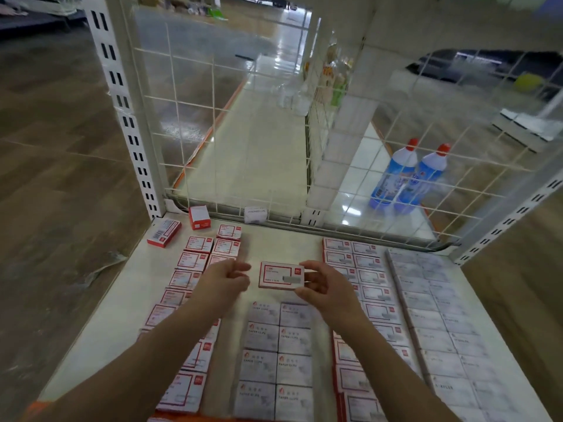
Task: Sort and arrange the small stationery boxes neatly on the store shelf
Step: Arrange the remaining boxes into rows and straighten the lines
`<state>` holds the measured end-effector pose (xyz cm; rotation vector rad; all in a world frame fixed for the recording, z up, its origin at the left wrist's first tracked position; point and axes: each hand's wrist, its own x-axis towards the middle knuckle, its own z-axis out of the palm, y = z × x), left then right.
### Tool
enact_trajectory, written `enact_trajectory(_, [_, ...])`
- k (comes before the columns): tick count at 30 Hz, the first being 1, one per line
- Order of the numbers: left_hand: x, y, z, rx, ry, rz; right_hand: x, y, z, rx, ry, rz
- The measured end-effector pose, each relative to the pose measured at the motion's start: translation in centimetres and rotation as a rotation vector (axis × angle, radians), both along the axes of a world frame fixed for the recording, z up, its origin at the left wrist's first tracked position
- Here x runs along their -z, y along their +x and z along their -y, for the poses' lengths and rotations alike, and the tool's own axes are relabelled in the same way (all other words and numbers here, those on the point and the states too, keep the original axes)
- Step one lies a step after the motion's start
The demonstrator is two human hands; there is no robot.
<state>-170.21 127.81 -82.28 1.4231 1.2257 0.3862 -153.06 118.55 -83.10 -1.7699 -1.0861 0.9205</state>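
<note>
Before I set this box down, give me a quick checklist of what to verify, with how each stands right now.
1. Grip: right hand pinches the red-bordered box by its right end: ok.
2. Left hand free to steady it: ok.
3. Bare shelf beyond the box: ok.
4. Label faces up: ok.
5. Matches the red-bordered rows to its right: cannot tell, print blurred.
6. Loose boxes at back left lie askew: not ok.

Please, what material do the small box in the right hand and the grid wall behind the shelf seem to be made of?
The small box, pinched by the right hand, looks like thin printed cardboard: flat matte faces, sharp folded edges, red border print. The grid wall looks like metal wire with a white or cream coating: thin straight rods crossing in squares. The coating type cannot be told.
</note>
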Motion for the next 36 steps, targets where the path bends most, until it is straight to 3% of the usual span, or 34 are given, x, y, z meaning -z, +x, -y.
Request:
enact_trajectory(6, [0.6,3.3,1.9,0.133,0.034,-0.100,0.3,3.0,5.4,0.117,-0.057,0.000])
enact_trajectory(11, [1.4,5.9,4.1,0.284,0.213,-0.203,1.4,5.0,9.8,0.162,-0.150,0.077])
enact_trajectory(21, [2.7,8.8,8.3,0.833,0.503,-0.416,2.5,6.5,14.0,0.117,-0.305,0.142])
enact_trajectory(36, [3.5,9.9,9.8,0.977,0.583,-0.484,3.5,6.4,13.9,0.094,-0.402,0.153])
